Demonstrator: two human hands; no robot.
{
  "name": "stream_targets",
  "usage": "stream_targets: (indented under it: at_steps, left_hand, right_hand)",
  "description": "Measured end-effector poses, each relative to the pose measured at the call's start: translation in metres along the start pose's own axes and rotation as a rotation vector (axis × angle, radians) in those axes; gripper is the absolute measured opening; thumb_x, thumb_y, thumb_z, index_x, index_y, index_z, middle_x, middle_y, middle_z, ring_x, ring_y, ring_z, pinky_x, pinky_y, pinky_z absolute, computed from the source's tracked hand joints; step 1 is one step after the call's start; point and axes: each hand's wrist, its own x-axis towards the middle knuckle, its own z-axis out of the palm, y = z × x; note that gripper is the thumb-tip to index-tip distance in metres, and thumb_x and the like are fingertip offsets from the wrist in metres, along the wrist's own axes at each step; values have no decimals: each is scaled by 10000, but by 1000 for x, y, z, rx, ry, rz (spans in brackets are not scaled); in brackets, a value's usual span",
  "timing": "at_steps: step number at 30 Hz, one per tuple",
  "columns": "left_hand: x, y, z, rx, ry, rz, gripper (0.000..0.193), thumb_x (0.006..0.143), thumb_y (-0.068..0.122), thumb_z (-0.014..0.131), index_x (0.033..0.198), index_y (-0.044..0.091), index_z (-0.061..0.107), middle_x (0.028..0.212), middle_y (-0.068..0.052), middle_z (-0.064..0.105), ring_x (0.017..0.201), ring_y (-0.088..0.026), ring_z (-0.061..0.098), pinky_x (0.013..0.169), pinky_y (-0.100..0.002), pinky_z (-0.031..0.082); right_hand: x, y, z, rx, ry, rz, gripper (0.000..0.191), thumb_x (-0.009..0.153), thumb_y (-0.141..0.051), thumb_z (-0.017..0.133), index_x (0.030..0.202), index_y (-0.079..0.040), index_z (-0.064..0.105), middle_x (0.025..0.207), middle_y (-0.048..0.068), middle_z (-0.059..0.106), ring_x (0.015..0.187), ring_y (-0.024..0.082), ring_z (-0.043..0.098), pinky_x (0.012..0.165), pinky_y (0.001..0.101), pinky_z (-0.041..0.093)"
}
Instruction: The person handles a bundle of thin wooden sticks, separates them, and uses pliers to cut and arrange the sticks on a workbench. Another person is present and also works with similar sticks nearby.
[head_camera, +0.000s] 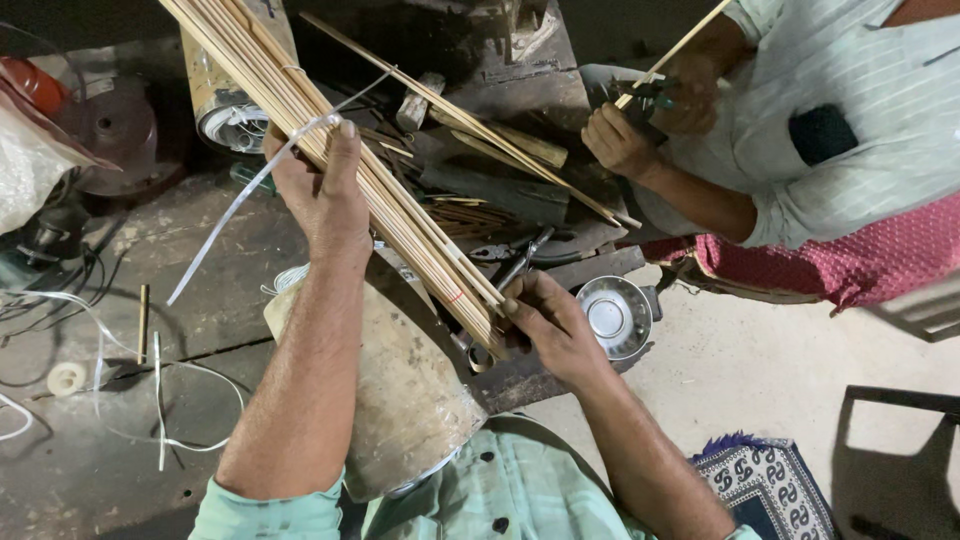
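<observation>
A bundle of thin bamboo sticks (370, 180) lies slanted across the middle of the scene, from the far left down to the near centre. The left hand (322, 190) has its grip closed around the bundle at the middle part, and a white plastic strip (240, 205) passes over the sticks under the thumb and hangs down to the left. The right hand (550, 325) holds the near end of the bundle, fingers closed on the stick ends.

Under the bundle stands a round wooden block (410, 390), just in front of the person's green shirt. Right of the right hand is a small metal bowl (615, 315) on the floor. At the far right another person's hands (640, 120) hold a single stick (680, 45). More white strips (160, 400) lie on the dark floor at the near left.
</observation>
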Motion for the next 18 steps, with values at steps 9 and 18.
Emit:
stream_targets:
  at_steps: [9,18]
  left_hand:
    - [-2,0,-3,-64,-14,68,635,1024,127,760,1480,12,333,1183,-104,557,1046,-145,587,894,-316,583]
    - [-4,8,0,-116,-37,22,682,1012,192,727,1501,29,281,1106,-74,539,950,-132,565,799,-319,584]
  right_hand:
    - [1,-5,17,-725,219,-432,190,911,-8,726,1072,-35,628,889,85,714,755,177,721,638,323,559]
    - [2,-14,25,-1088,245,-357,132,902,-103,723,973,-17,654,909,177,693,784,372,702,650,474,544]
